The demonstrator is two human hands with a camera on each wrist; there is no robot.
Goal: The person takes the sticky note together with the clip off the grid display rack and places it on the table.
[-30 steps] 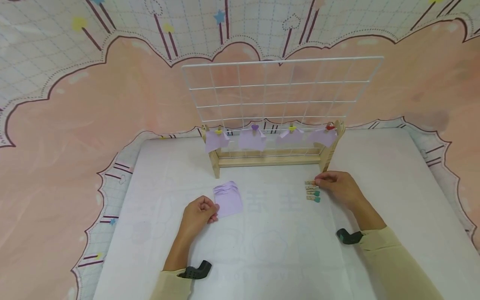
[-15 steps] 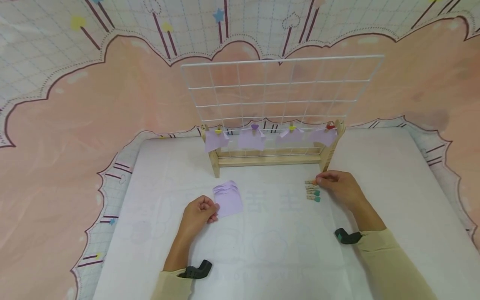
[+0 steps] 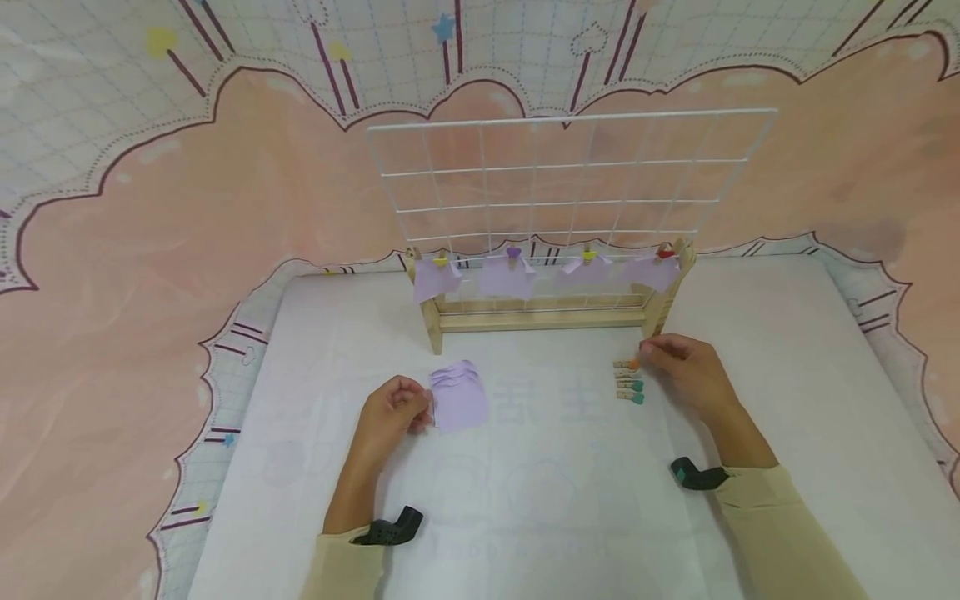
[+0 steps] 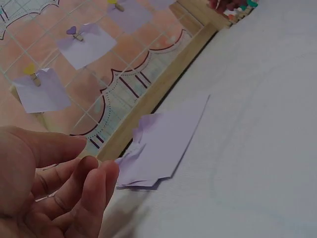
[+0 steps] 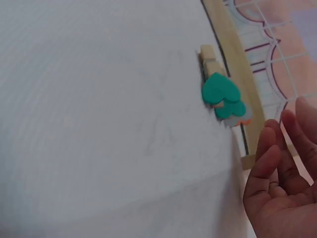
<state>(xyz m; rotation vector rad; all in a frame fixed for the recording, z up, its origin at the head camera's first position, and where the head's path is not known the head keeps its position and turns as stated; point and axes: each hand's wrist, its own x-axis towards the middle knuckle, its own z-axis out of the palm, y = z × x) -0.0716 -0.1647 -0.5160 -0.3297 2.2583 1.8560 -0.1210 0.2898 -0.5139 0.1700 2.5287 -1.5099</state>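
A small stack of lilac paper slips [image 3: 461, 400], crumpled along its far edge, lies on the white tabletop. My left hand [image 3: 392, 412] is right at the stack's left side, fingers loosely bent. In the left wrist view, nothing shows between the thumb and the fingers [image 4: 94, 193]. To the right, a short column of wooden clothespins [image 3: 626, 385] with heart-shaped ends is laid out; green hearts [image 5: 221, 88] and an orange edge show in the right wrist view. My right hand [image 3: 693, 375] hovers just right of the orange-tipped clothespin [image 3: 626, 364], fingers loosely bent with nothing in them.
Behind both hands stands a white wire grid [image 3: 577, 171] in a wooden base [image 3: 543, 320]. Several lilac slips [image 3: 506, 277] hang on it from clothespins with yellow, purple and red ends. A patterned cloth [image 3: 150, 250] covers the area behind and beside the white table surface [image 3: 540, 500].
My right hand has drawn slightly away from the orange-tipped clothespin, whose end now shows fully. My left hand has shifted a little left and back, off the slips' edge.
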